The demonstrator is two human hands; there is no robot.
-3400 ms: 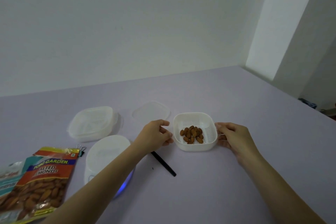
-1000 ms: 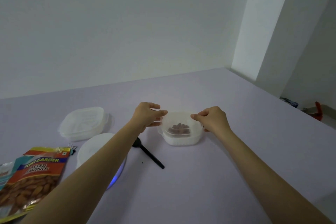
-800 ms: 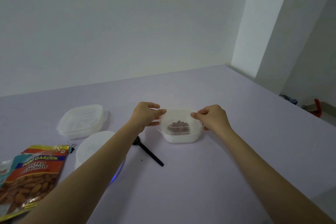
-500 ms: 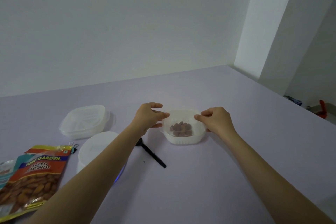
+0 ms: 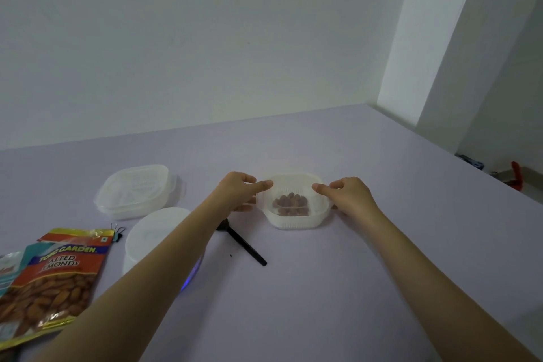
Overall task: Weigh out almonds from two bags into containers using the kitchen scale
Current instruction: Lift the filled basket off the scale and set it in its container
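Container lid [image 5: 294,189] — both hands' [image 5: 238,194] [image 5: 350,196] fingertip pinch

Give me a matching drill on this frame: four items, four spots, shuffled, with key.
Items
1. almond bag
2. black spoon
3. kitchen scale
4. lidded almond container

Spots
A. held between left hand and right hand
B. far left of the view
C. lying just right of the scale, handle toward the camera
D. blue glow at its near edge

Pairs: 1-B, 2-C, 3-D, 4-A
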